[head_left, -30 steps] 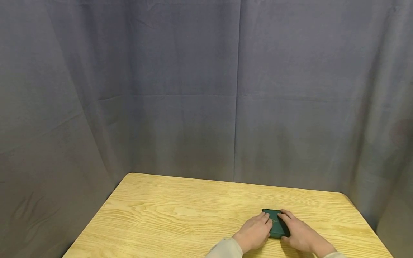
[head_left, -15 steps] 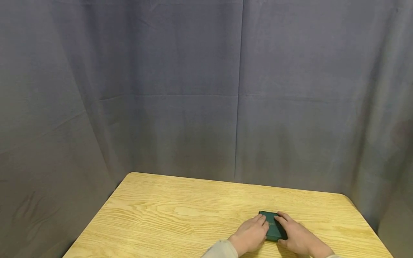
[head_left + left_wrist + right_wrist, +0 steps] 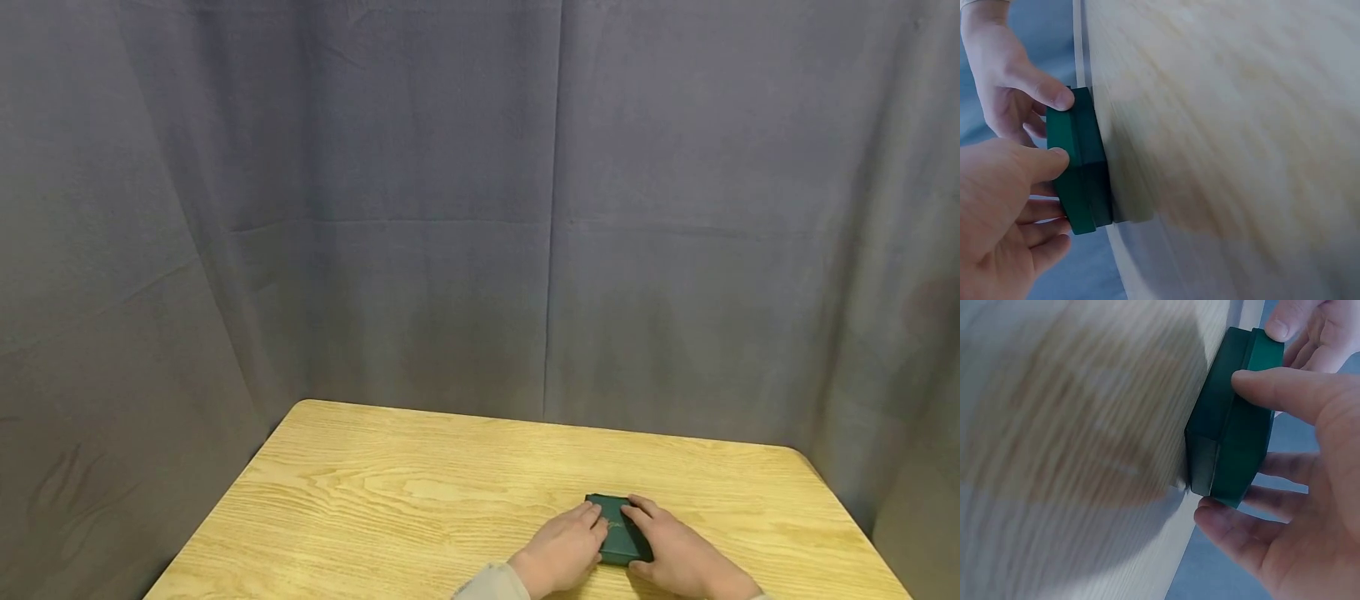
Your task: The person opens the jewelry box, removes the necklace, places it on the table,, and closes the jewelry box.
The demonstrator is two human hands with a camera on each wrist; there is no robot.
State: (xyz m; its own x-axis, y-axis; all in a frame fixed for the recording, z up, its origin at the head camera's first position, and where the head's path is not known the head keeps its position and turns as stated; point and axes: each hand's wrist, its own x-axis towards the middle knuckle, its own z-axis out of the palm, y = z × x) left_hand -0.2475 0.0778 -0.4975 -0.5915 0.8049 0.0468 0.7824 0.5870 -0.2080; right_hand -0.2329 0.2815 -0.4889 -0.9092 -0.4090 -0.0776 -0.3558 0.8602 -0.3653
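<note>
A small dark green box with gold lettering on top lies flat on the wooden table. In the head view my left hand holds its left side, while the right hand grips the right side. Up close in the left wrist view, the box has a brighter green upper part above a darker base; the left thumb presses its near side and the fingers reach round behind. From the right wrist view, the right thumb lies on the near side of the box, with fingers at its end and far side.
The light wood-grain table extends to the left of and behind the hands. Grey curtains hang along its back and both sides.
Both hands have slid the box left and slightly toward the person across the table. Their hold on it looks the same throughout.
</note>
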